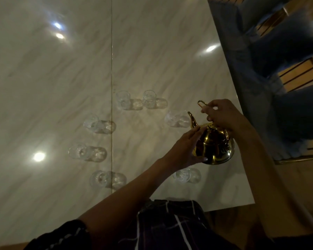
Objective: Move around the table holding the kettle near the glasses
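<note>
Seven empty glasses (pixel 122 100) ring our counter (pixel 152 51); left hand (pixel 183 150) steadies the teapot (pixel 214 147) flat-fingered, right hand (pixel 220 116) pinches its handle (pixel 202 104); next, judging so, lift and tilt carefully

Teapot (pixel 214 145) glossy gold metal; glasses (pixel 122 100) clear; table (pixel 152 51) polished marble-look.

We see a pale marble table (pixel 152 51), its seam (pixel 112 69) running left of the hands. Clear glasses ring the space left of them: two (pixel 122 99) (pixel 149 98) beyond, one (pixel 176 119) just past, three (pixel 91 122) (pixel 78 150) (pixel 98 177) leftward, one (pixel 183 175) nearer us. Blue chairs (pixel 278 51) stand to the right.
</note>
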`<state>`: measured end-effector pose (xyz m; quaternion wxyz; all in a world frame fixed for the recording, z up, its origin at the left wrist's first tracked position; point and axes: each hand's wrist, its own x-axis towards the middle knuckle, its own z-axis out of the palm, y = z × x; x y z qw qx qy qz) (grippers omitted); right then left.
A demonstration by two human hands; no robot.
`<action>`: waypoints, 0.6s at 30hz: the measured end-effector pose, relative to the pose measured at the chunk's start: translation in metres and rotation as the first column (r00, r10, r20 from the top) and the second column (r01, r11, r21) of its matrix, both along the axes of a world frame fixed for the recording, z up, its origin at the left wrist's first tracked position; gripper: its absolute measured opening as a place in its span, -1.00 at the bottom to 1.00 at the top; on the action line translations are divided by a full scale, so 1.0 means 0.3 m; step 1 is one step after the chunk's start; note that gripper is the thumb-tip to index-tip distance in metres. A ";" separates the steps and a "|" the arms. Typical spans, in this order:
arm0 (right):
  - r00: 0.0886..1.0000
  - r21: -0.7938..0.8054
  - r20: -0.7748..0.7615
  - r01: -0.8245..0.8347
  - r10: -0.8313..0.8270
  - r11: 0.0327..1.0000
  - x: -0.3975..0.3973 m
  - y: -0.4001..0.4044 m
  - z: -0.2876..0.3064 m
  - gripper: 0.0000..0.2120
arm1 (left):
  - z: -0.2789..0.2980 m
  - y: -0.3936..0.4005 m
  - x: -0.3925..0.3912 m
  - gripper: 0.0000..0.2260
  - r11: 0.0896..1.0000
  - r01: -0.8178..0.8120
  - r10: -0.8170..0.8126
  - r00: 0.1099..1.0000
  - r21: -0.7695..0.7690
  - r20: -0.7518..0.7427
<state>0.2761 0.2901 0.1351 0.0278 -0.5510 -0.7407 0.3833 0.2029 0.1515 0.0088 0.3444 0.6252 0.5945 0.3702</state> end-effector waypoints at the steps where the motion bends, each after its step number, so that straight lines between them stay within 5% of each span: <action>1: 1.000 -0.002 -0.002 0.003 -0.003 1.000 0.000 0.000 0.001 -0.78 | 0.001 0.000 0.000 -0.06 1.000 -0.001 0.001 1.000 0.000 0.004; 18: 1.000 -0.006 0.001 0.001 -0.001 1.000 0.002 -0.004 0.014 -0.77 | 0.010 0.002 0.010 -0.05 1.000 -0.001 0.001 1.000 -0.015 0.001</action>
